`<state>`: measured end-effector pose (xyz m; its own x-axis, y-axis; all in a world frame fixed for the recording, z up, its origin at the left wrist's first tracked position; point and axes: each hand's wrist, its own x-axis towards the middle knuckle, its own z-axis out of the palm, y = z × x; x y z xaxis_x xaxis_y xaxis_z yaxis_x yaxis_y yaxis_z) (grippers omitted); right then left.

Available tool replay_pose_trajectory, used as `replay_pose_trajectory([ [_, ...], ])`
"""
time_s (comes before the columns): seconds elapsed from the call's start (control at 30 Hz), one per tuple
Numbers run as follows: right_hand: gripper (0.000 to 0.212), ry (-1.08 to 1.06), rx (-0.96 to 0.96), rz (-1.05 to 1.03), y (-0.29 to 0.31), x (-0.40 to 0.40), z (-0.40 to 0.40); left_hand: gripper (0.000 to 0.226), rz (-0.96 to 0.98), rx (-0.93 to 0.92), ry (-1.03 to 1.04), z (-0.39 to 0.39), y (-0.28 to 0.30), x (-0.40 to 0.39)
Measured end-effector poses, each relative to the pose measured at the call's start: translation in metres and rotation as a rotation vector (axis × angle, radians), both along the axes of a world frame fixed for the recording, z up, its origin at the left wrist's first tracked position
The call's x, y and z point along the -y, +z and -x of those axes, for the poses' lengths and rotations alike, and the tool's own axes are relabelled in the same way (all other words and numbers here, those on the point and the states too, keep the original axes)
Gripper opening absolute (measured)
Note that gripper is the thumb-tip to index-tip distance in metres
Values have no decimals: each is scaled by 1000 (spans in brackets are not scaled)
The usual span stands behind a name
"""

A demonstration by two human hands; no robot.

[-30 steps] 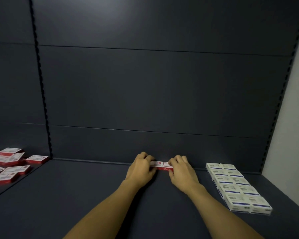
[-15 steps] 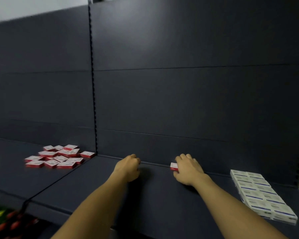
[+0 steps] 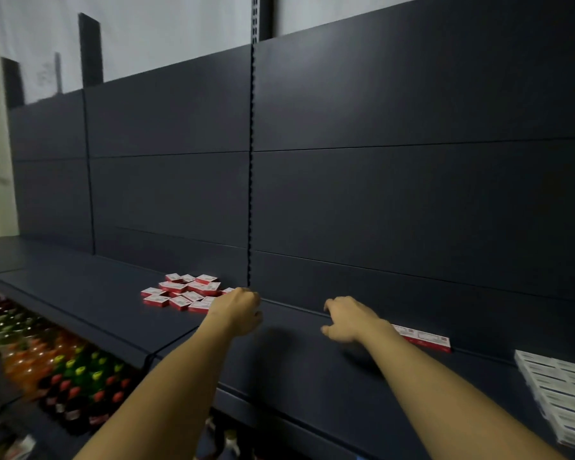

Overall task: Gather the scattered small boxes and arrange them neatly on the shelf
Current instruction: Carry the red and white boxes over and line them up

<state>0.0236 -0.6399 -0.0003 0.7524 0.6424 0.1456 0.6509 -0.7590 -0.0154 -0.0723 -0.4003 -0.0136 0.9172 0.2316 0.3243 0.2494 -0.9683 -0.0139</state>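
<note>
Both arms stretch out over the dark shelf (image 3: 312, 366), and the left hand (image 3: 238, 310) sits at the lower centre of the frame, fingers curled loosely into a soft fist, right at the near edge of the scattered red boxes (image 3: 185, 292); whether it touches one I cannot tell, and it grips nothing that shows. That heap lies just left of centre, tight against the back panel beside the slotted upright (image 3: 251, 194), boxes tilted and overlapping, plainly the pile to draw from. The right hand (image 3: 349, 318), right of centre, hangs released, fingers spread and empty, just clear of the shelf. Behind its wrist, toward the lower right, a short row of red boxes (image 3: 424, 338) stands flush against the back panel, end to end, squared off there so the wall keeps the line straight. At the far lower right the white and blue boxes (image 3: 558, 390) lie in tidy columns, their own finished block. Bottles (image 3: 63, 373) fill the lower left, below the shelf. By my reading the left hand goes for the next red box while the right waits free to help
</note>
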Motion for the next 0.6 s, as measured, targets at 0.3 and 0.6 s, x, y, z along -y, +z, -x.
replay_pose_trajectory([
  [0.3, 52, -9, -55, -6, 2, -86, 30, 38, 7, -14, 54, 52, 7, -76],
  [0.6, 47, -15, -52, -12, -7, -176, 65, 26, -38, -38, 50, 85, 5, -151],
])
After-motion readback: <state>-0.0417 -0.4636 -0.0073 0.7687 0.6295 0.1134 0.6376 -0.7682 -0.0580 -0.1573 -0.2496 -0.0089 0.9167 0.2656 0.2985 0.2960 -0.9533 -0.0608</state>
